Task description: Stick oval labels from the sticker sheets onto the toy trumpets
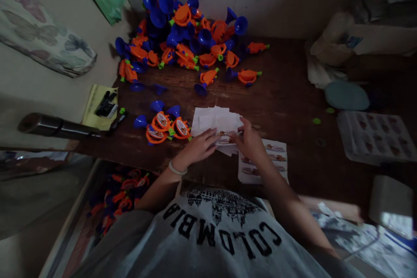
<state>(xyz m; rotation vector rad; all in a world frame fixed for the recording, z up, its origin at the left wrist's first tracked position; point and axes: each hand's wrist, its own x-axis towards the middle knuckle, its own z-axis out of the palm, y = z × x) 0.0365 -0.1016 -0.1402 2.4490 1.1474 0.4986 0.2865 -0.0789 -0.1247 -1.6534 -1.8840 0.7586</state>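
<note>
Overlapping white sheets (215, 118) lie on the dark wooden table in front of me, and a printed sticker strip (225, 139) shows along their near edge. My left hand (202, 145) rests on the left part of these sheets, its fingers stretched out. At the right edge, my right hand (249, 137) has its thumb and fingers closed on the sticker strip. Partly under my right forearm is a stack of printed sticker sheets (276, 156). Left of my left hand sit three orange and blue toy trumpets (162, 121) with oval stickers on them.
A large heap of toy trumpets (185, 54) lies against the wall. More toy trumpets (125, 191) are below the table's left edge. A dark cylinder (58, 127) and a yellow pad (93, 106) are at left. Rightward lies a clear bag of stickers (378, 137).
</note>
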